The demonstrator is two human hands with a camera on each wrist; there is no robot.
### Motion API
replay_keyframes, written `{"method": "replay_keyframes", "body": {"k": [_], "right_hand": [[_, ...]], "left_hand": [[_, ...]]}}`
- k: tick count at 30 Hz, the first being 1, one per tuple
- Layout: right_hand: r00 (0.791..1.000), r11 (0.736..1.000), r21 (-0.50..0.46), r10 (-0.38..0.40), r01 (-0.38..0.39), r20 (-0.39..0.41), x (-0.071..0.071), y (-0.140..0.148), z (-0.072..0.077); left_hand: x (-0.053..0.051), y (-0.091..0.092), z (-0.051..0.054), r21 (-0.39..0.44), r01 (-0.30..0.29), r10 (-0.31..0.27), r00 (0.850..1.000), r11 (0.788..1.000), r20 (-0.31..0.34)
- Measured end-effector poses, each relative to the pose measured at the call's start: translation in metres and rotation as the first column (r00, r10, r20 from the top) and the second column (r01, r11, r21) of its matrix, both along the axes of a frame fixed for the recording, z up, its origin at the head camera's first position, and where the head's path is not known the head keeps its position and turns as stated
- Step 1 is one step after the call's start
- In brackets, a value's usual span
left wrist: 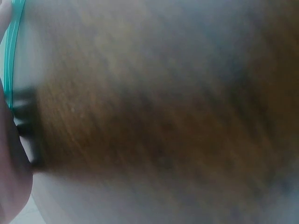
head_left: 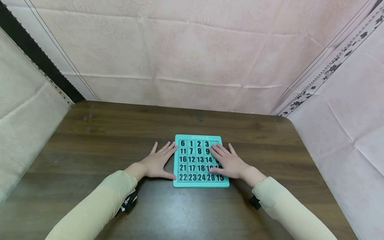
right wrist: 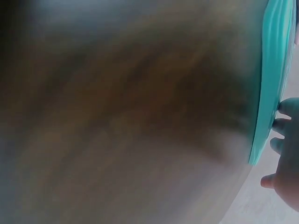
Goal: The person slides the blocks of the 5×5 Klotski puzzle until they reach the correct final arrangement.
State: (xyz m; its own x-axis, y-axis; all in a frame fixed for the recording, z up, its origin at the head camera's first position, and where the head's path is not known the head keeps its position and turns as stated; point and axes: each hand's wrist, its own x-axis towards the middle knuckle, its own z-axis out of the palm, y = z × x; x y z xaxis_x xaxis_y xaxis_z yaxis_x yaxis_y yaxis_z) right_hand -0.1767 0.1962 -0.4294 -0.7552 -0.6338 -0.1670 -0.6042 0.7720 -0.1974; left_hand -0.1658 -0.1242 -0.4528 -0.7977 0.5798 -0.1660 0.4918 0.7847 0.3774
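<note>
A turquoise sliding number puzzle [head_left: 192,168] lies face up on the wooden table, its tiles marked with black numbers in rows. Along its left edge, my left hand [head_left: 157,164] lies with spread fingers, the index fingertip and thumb touching the side. My right hand [head_left: 230,164] rests over the right part of the face with straight fingers, hiding several cells there. In the left wrist view, only the puzzle's rim [left wrist: 9,56] and part of the hand [left wrist: 14,182] show. The right wrist view shows the puzzle's thick side [right wrist: 274,70] beside the fingers [right wrist: 290,108].
The brown wooden table [head_left: 120,130] spreads around the puzzle. Pale patterned cloth [head_left: 192,60] hangs behind it, with more cloth on the left and right sides. A dark band sits on each wrist, below the pale sleeves [head_left: 99,203].
</note>
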Motion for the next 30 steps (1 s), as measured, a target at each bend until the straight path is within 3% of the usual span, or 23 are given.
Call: {"method": "replay_keyframes", "body": {"k": [13, 30], "right_hand": [[1.000, 1.000, -0.005, 0.007, -0.007, -0.009, 0.012, 0.023, -0.002], [0.999, 0.999, 0.000, -0.036, 0.036, 0.028, -0.008, 0.018, -0.001]], "left_hand": [[-0.002, -0.002, -0.002, -0.005, -0.002, 0.002, 1.000, 1.000, -0.015], [-0.002, -0.001, 0.001, -0.014, -0.001, 0.001, 1.000, 1.000, -0.009]]}}
